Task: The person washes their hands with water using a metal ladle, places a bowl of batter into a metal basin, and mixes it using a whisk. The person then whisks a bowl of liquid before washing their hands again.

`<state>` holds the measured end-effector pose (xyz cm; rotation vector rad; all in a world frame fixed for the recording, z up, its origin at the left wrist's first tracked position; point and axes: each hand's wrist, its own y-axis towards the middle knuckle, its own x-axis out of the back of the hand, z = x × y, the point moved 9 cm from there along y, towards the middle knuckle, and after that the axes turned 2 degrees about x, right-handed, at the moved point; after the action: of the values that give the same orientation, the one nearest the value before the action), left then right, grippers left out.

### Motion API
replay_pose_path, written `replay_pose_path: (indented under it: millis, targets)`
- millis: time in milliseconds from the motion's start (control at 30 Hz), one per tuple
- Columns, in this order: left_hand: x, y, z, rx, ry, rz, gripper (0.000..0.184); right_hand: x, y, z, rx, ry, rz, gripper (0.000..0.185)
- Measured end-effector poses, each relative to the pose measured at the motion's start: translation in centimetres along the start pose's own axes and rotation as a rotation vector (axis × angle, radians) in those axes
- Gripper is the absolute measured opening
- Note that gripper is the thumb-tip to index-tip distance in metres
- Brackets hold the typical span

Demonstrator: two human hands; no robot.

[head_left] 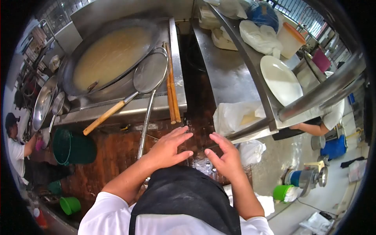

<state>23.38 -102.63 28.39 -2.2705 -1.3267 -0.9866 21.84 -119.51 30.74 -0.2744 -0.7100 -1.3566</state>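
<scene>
My left hand (169, 148) is held in front of the black apron (184, 199), with its fingers stretched out and nothing in them. Facing it across a small gap, my right hand (226, 157) is also open and holds nothing. Beyond my left hand, a round mesh strainer with a wooden handle (105, 116) lies on the stove edge. A long metal handle (147, 123) runs down beside it, and two wooden sticks (172, 94) lie to its right. A large wok (66, 74) holds cloudy brownish liquid (113, 55). Nearest my right hand is a white plastic bag (231, 117).
A steel counter (227, 70) stands at right, with a shelf bearing a white oval plate (280, 80) and an orange-rimmed tub (290, 41). A dark green bucket (74, 147) stands on the floor at left. One person (17, 145) is at far left; another person's arm (315, 128) shows at right.
</scene>
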Motion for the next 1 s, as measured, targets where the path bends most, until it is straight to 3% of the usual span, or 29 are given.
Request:
replay_pose_path:
  millis: [500, 700, 1000]
  targets:
    - [0.0, -1.0, 1.1, 0.033, 0.026, 0.009, 0.060, -2.6, -1.5, -0.4, -0.158, 0.074, 0.271, 0.046]
    - [1.3, -0.4, 0.6, -0.006, 0.055, -0.064, 0.059, -1.0, -0.2, 1.4, 0.074, -0.183, 0.085, 0.055]
    - [2.9, -0.3, 1.1, 0.047, 0.045, -0.097, 0.060, -0.7, 1.1, 3.1, 0.097, -0.086, 0.079, 0.054]
